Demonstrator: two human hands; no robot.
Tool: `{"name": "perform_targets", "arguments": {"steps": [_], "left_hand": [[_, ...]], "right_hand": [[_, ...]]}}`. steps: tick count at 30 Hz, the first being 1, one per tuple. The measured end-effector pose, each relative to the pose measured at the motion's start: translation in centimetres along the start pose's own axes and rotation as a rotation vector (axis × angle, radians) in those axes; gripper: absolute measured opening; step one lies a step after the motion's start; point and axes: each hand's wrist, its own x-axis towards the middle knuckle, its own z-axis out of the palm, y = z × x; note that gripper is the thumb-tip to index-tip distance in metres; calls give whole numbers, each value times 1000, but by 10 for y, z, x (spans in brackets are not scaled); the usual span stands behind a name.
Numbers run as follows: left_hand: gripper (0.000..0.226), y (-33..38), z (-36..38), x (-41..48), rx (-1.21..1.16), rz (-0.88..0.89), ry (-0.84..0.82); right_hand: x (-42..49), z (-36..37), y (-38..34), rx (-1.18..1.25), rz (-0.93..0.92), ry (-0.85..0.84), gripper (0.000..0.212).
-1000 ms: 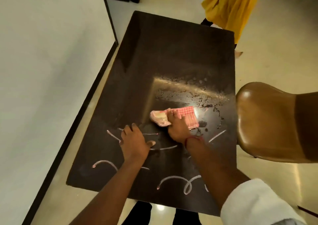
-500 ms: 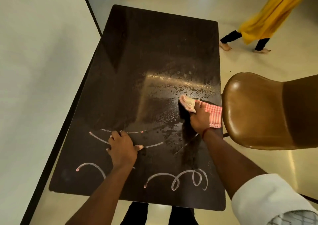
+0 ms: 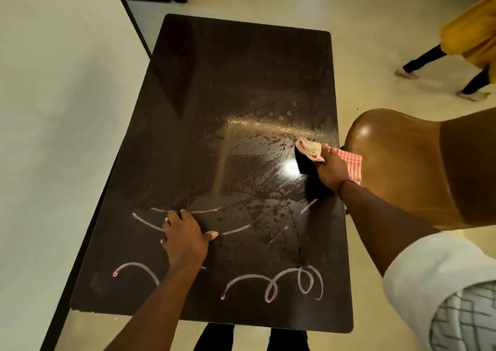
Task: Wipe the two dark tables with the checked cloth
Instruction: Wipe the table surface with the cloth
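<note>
One dark rectangular table [image 3: 214, 82] fills the middle of the view. Its centre is wet and streaked, and pale chalk-like loops and lines run across its near end. My right hand [image 3: 331, 172] grips the red-and-white checked cloth [image 3: 349, 162] at the table's right edge, with part of the cloth hanging past the edge. My left hand [image 3: 185, 236] rests on the tabletop near the front left, fingers spread over the chalk lines. No second table shows.
A brown moulded chair [image 3: 418, 168] stands tight against the table's right side. A white wall [image 3: 53, 109] with a dark skirting runs along the left. A person in yellow clothes [image 3: 472, 39] walks on the pale floor at the far right.
My right hand has swept the cloth from the table's middle out to its right edge, leaving fresh wet streaks. My left hand stays planted. The person in yellow has moved rightwards.
</note>
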Motion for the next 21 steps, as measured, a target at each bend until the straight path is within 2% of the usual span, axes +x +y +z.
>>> {"name": "perform_targets", "arguments": {"steps": [3,6,9,11,13,17,19,21], "left_hand": [[92,2,-1,0,-2,-4,2],[90,2,-3,-2,-9,-4,2],[91,1,-5,-3,-16,9,3],[90,0,-5,-4,-8,11,22],[90,-1,-4,-6,-7,17,37],[94,-3,-2,-4,-15,23,50],[98,-2,-3,-6,-42,28,38],[102,-3,-5,-9,-68,37,33]], "right_hand": [[-6,8,-28,-20,-8,6,62],[-42,29,-39,-59,-212,-133,71],[-76,39,-8,-47,-388,-222,69],[-86,31,25,-48,-363,-231,60],[-84,18,48,-17,-239,-164,57],[-83,21,18,-61,-90,-39,66],[-99,34,-8,-75,-130,-91,69],[-122,47,-12,-89,-266,-184,71]]}}
